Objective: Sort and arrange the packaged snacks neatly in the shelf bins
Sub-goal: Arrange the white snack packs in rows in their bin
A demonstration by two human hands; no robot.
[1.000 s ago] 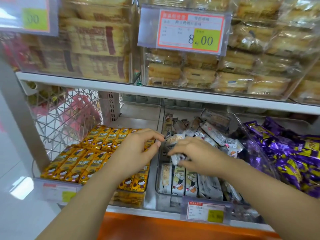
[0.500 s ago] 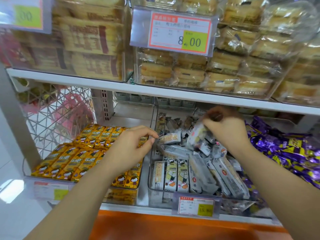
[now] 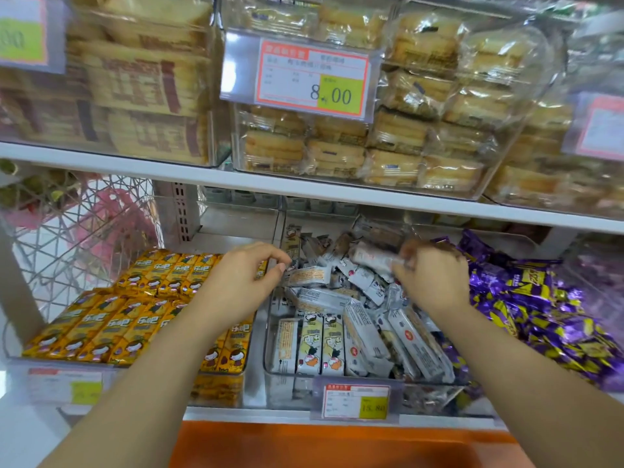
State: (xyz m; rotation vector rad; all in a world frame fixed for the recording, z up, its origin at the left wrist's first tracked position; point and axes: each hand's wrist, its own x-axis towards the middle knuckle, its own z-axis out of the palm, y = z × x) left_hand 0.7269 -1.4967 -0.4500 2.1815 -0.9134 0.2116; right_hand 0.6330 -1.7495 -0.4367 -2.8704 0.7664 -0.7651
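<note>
Lower shelf point(image 3: 236, 414): the clear middle bin point(image 3: 270, 352) holds white snack packs point(image 3: 364, 332), three upright at front left and the rest heaped loose. Right hand point(image 3: 432, 282) grips one blurred white pack point(image 3: 371, 258) over the heap's rear. Left hand point(image 3: 239, 282) is apart from it, fingers curled, tips at another pack's point(image 3: 309, 275) end; grip cannot be told.

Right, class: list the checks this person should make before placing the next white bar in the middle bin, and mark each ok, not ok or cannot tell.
1. Grip of right hand on white bar: ok, though blurred.
2. Hold of left hand on orange-printed bar: cannot tell.
3. The front row in middle bin lying parallel: ok.
4. Bars behind it ordered: not ok, heaped bars lie crosswise.
5. The yellow bars in neat rows: ok.
</note>
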